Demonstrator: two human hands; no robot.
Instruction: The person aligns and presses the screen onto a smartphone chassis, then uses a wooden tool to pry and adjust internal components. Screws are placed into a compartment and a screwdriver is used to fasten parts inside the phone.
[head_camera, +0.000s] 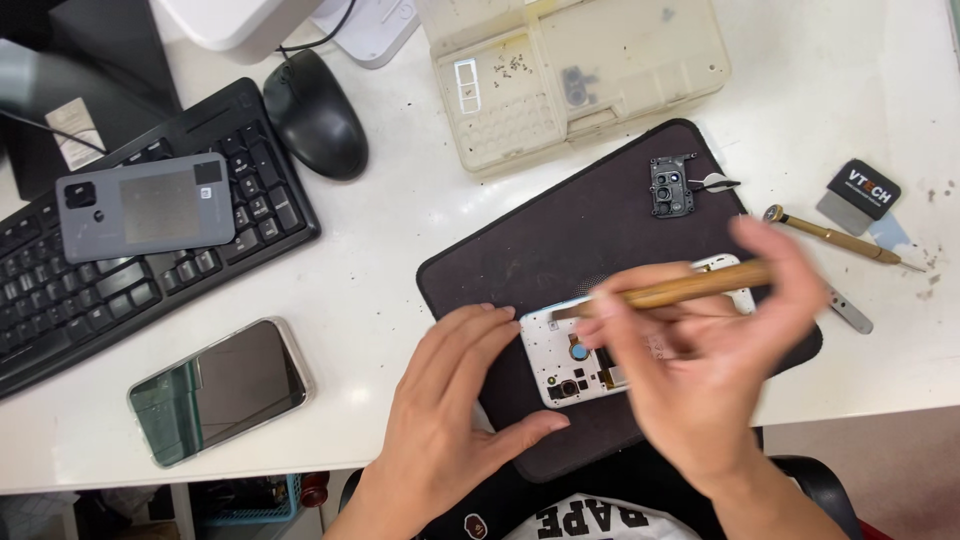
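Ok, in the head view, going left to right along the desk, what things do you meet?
Grey phone back cover on the black keyboard → phone in clear case → black mouse → left hand → right hand holding a wooden-handled tool → second wooden-handled tool.

**Crowded mat, open strip of desk to its left**

Both hands cover the near half of the dark mat (560, 250). Behind it the parts tray (580, 75) blocks the far edge, with the camera bracket (671, 186) on the mat's corner. Bare white desk (370, 270) lies between the mat, keyboard (130, 250) and clear-cased phone (220, 390). To the right, a second screwdriver (835, 236) and a pry tool (858, 195) lie in the way
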